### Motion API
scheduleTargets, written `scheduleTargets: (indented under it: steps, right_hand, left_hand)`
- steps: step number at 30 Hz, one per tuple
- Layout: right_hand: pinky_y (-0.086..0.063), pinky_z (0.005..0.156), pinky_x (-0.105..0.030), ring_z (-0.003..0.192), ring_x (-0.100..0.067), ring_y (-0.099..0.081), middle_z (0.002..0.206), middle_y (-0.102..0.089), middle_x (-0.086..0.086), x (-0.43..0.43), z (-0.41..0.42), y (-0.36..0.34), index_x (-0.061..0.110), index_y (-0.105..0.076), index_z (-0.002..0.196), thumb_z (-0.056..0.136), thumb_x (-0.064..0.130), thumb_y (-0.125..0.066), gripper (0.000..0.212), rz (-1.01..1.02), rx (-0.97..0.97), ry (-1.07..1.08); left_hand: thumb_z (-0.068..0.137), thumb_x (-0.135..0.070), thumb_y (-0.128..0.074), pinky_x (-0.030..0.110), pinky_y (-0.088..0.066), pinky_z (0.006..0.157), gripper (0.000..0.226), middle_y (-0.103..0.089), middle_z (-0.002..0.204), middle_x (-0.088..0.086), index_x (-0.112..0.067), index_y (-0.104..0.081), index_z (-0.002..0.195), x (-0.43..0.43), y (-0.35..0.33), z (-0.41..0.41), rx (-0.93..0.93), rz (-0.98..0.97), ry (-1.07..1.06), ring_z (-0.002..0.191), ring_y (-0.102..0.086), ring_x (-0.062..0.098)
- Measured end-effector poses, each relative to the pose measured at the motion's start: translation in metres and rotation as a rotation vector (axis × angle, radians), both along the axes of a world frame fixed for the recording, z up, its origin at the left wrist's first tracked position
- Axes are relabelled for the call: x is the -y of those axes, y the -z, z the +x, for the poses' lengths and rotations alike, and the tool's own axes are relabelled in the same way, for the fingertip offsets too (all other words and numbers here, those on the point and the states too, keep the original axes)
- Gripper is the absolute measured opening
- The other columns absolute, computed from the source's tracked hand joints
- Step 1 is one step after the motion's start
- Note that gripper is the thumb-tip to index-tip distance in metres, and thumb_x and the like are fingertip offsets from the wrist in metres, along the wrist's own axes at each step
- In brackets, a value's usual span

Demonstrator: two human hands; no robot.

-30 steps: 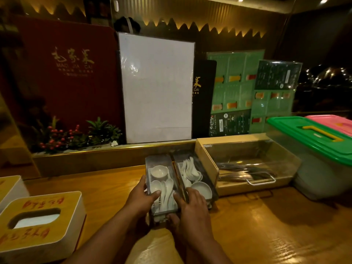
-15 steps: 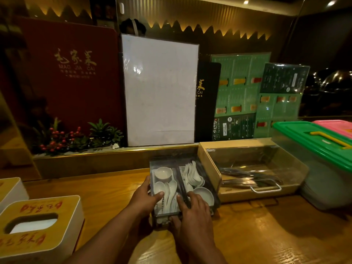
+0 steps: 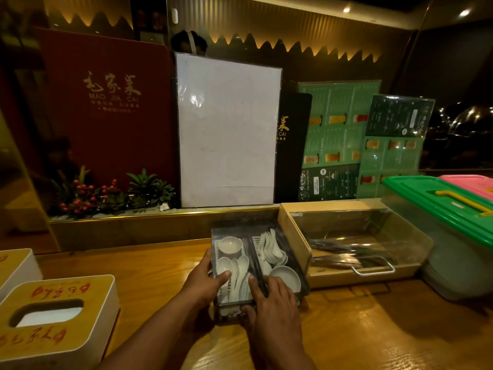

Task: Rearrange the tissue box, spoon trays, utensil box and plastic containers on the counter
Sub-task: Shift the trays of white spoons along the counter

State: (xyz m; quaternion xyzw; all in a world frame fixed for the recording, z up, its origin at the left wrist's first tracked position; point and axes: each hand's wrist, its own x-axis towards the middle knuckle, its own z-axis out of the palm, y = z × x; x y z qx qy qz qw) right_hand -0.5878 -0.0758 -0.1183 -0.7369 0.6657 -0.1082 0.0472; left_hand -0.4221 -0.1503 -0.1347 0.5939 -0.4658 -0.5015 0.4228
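My left hand (image 3: 204, 283) and right hand (image 3: 272, 297) clamp the near spoon tray (image 3: 232, 265), fingers curled over its sides for an even slide; the utensil box (image 3: 349, 244) sits at three o'clock.

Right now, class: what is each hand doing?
Left hand: closed on the left spoon tray, thumb over its rim.
Right hand: gripping the same tray's near right edge.

Dim room, wooden counter (image 3: 373, 329), scalloped wall lighting (image 3: 293, 46), perhaps ribbed panelling.
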Motion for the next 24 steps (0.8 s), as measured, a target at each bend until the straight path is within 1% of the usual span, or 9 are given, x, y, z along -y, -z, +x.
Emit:
scheduleTargets:
  steps: [4,11,12,14,16,18,20,22,24]
  right_hand:
    - [-0.010,0.119,-0.042,0.148,-0.025,-0.010,0.159,-0.021,-0.002,-0.001,0.001,-0.001,0.034,-0.012,0.156,0.096,0.056,-0.043,0.071,-0.002,-0.020,-0.003]
    - [-0.011,0.119,-0.041,0.148,-0.024,-0.012,0.159,-0.022,-0.003,-0.005,0.000,0.002,0.034,-0.015,0.155,0.096,0.056,-0.044,0.069,-0.011,-0.008,0.019]
    - [-0.011,0.119,-0.041,0.147,-0.024,-0.012,0.159,-0.022,-0.003,-0.004,0.000,0.003,0.034,-0.015,0.155,0.096,0.056,-0.044,0.070,-0.021,-0.004,0.021]
    - [-0.009,0.120,-0.042,0.148,-0.024,-0.008,0.161,-0.018,-0.004,-0.005,-0.001,0.003,0.035,-0.011,0.155,0.094,0.059,-0.045,0.074,0.004,-0.005,0.026]
    - [-0.007,0.121,-0.044,0.149,-0.026,-0.004,0.162,-0.011,-0.004,-0.005,0.000,0.002,0.034,-0.008,0.156,0.090,0.064,-0.048,0.083,0.046,-0.022,0.027]
    - [-0.012,0.121,-0.045,0.148,-0.028,-0.008,0.161,-0.014,-0.007,-0.008,0.007,0.002,0.033,-0.015,0.155,0.085,0.068,-0.050,0.086,0.032,-0.007,0.037]
    - [-0.024,0.117,-0.044,0.143,-0.029,-0.022,0.155,-0.029,-0.010,-0.013,0.024,0.002,0.030,-0.035,0.148,0.083,0.066,-0.050,0.076,-0.055,0.051,0.016]
    - [-0.036,0.109,-0.042,0.134,-0.026,-0.037,0.144,-0.044,-0.006,-0.021,0.052,0.001,0.030,-0.051,0.135,0.082,0.062,-0.052,0.062,-0.135,0.148,-0.079]
    - [-0.042,0.102,-0.036,0.123,-0.018,-0.046,0.134,-0.048,0.003,-0.032,0.091,-0.005,0.032,-0.052,0.132,0.085,0.058,-0.053,0.053,-0.113,0.280,-0.224]
  left_hand:
    - [0.091,-0.015,-0.069,0.053,-0.052,0.097,0.080,-0.051,0.147,0.005,-0.043,-0.025,0.151,-0.002,-0.001,0.000,0.016,-0.007,0.001,0.130,-0.052,0.033]
    - [0.089,-0.017,-0.071,0.051,-0.053,0.097,0.077,-0.055,0.143,0.002,-0.047,-0.029,0.147,-0.006,-0.001,0.001,0.010,-0.028,0.019,0.126,-0.055,0.027]
    - [0.089,-0.019,-0.072,0.051,-0.053,0.097,0.079,-0.053,0.145,0.002,-0.046,-0.027,0.148,-0.007,-0.002,0.001,0.012,-0.032,0.018,0.127,-0.055,0.028]
    - [0.089,-0.024,-0.071,0.050,-0.053,0.097,0.087,-0.047,0.150,0.003,-0.044,-0.016,0.153,-0.011,-0.004,0.002,0.019,-0.020,0.003,0.129,-0.053,0.029]
    - [0.088,-0.034,-0.072,0.051,-0.050,0.101,0.093,-0.041,0.155,0.003,-0.041,-0.008,0.155,-0.017,-0.006,0.007,0.083,-0.015,-0.030,0.133,-0.050,0.029]
    - [0.085,-0.041,-0.073,0.050,-0.047,0.104,0.092,-0.041,0.156,0.003,-0.039,-0.014,0.155,-0.024,-0.011,0.018,0.180,-0.056,-0.032,0.135,-0.048,0.027]
    - [0.084,-0.043,-0.074,0.045,-0.048,0.103,0.084,-0.045,0.152,-0.001,-0.036,-0.027,0.153,-0.036,-0.020,0.037,0.300,-0.128,0.013,0.134,-0.049,0.024]
    - [0.084,-0.044,-0.073,0.040,-0.050,0.100,0.071,-0.052,0.146,-0.004,-0.034,-0.042,0.147,-0.048,-0.032,0.065,0.446,-0.206,0.061,0.129,-0.052,0.017]
    - [0.082,-0.046,-0.073,0.038,-0.051,0.099,0.060,-0.059,0.139,-0.007,-0.036,-0.053,0.138,-0.061,-0.044,0.099,0.547,-0.270,0.083,0.122,-0.056,0.009]
